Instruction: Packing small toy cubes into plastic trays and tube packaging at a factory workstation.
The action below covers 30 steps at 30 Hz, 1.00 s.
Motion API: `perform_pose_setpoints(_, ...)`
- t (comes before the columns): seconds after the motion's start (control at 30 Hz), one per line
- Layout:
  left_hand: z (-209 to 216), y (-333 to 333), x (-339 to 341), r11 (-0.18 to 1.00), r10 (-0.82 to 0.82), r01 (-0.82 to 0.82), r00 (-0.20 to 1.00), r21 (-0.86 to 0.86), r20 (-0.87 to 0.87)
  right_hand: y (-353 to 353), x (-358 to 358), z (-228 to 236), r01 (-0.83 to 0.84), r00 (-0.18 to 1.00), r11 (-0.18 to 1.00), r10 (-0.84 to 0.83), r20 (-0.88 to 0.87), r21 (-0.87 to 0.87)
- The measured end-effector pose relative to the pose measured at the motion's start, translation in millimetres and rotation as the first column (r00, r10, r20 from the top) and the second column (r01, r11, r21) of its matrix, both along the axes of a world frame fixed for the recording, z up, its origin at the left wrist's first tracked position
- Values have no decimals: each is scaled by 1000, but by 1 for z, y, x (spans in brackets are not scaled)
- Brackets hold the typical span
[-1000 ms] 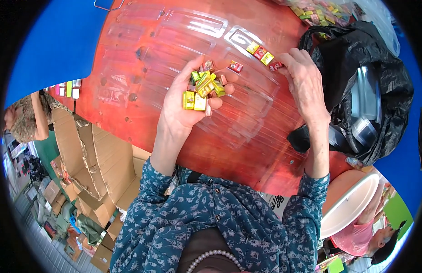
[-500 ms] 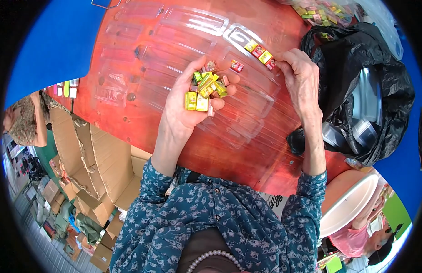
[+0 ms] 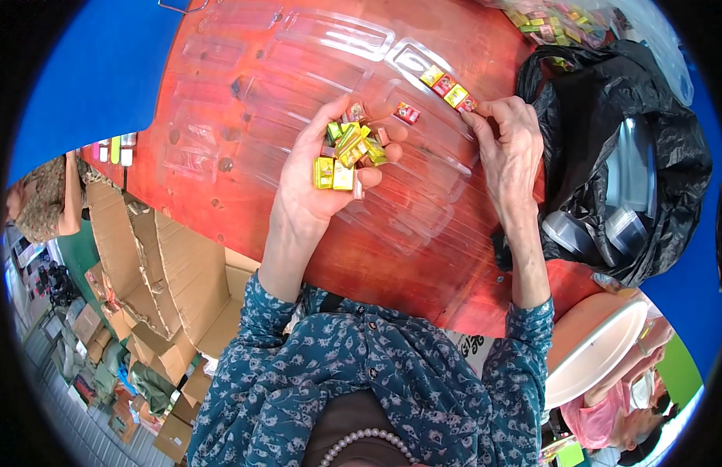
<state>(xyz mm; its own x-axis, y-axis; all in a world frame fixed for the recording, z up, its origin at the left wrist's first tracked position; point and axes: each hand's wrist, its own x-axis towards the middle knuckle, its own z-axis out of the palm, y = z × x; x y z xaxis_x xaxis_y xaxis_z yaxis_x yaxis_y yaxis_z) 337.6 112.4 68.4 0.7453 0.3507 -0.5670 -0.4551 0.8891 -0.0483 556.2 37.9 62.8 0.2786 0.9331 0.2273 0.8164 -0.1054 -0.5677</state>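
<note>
Cupped and palm up, my left hand point(image 3: 306, 179) holds a pile of small square wrapped candies point(image 3: 349, 148), mostly yellow with some green and pink-red. To its right, a row of alternating yellow and red candies point(image 3: 456, 96) lies in a clear plastic tray point(image 3: 414, 58). The thumb and fingertips of my right hand point(image 3: 509, 140) are closed on the red candy point(image 3: 467, 104) at the row's near end, partly covering it. One loose red candy point(image 3: 407, 114) lies on the clear plastic between my hands.
More clear trays point(image 3: 330, 37) cover the red tabletop point(image 3: 361, 284). At right, a black plastic bag point(image 3: 664, 210) holds clear containers; a bag of candies point(image 3: 559, 27) lies beyond it. Cardboard boxes point(image 3: 190, 272) stand at lower left, a white basin point(image 3: 598, 350) at lower right. Other people are at both sides.
My right hand has shifted slightly left and nearer, its fingertips now against the end of the candy row. My left hand has barely moved and keeps its pile.
</note>
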Motion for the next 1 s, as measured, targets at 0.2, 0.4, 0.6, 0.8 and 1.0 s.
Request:
perform_pose_setpoints(0.2,-2,1,-4,999,26,-25,999,21,-29,9,-23,3,-220,973,972,213,84,82)
perform_pose_setpoints(0.4,0,1,-5,997,-18,20,999,77,-34,27,-38,8,-458,867,887,461,187,-60)
perform_pose_setpoints(0.6,-2,1,-9,996,-8,13,999,88,-49,32,-37,5,-520,811,851,518,273,-73)
perform_pose_setpoints(0.8,-2,1,-6,998,4,-3,1000,59,-11,34,-28,12,-518,841,856,510,181,-7)
perform_pose_setpoints(1.0,1,0,-2,999,24,-24,1000,22,11,25,-19,27,-195,345,980,28,-938,-42)
